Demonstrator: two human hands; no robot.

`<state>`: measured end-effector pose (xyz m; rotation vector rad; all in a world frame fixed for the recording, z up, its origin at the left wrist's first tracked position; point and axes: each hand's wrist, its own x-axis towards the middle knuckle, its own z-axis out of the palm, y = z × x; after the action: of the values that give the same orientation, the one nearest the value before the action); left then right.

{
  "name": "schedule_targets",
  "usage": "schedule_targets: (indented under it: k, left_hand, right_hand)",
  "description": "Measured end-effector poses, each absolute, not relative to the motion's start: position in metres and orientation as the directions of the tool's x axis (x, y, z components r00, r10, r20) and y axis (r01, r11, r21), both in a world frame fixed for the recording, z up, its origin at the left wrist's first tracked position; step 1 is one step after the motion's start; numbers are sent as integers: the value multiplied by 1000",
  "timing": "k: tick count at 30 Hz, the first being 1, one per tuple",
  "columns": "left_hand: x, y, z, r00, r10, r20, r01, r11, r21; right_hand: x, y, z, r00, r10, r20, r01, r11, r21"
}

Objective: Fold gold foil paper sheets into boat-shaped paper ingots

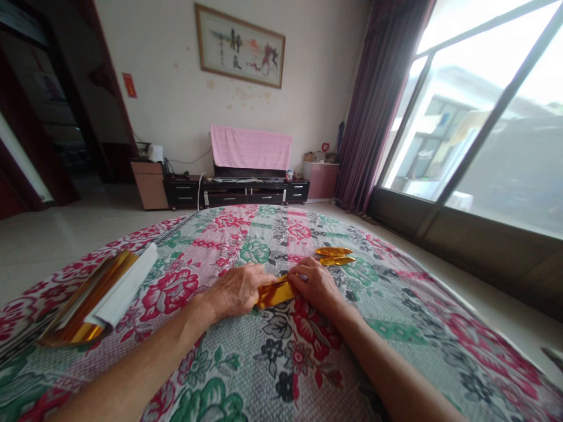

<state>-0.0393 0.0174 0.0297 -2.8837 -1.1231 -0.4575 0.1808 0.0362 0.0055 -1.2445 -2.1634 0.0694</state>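
A small sheet of shiny gold paper [276, 295], partly folded, lies on the flowered cloth between my hands. My left hand [241, 287] grips its left end with the fingers curled over it. At the other end, my right hand [317, 282] pinches the paper's upper right edge between thumb and fingers. Just beyond the right hand rest two folded gold paper boat shapes [335, 256], pointed at their ends and lying side by side. The fingertips of both hands hide parts of the sheet's ends.
A stack of gold and white paper sheets [99, 299] lies at the left of the cloth-covered table [211, 363]. Past the table stand a low black TV cabinet [246, 193] and a screen under a pink towel [250, 146]. A large window [475, 117] is on the right.
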Motion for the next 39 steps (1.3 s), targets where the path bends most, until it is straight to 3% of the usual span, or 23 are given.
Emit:
schedule_targets:
  k: [5,20,33,39]
  left_hand:
    - [-45,17,28,635,695,338,663,-715,224]
    - [-51,20,23,700,616,361,570,-787,236]
    - [-57,27,20,647,605,464,458,-795,398]
    - [-59,27,20,642,608,467,445,-791,419]
  right_hand:
    - [181,36,7,-352,802,482,767,543,-343]
    - [181,38,6,-343,809,477,766,535,-358]
    - [178,34,11,-306,829,468,777,501,-381]
    - [175,32,13,-279,850,446,793,466,-392]
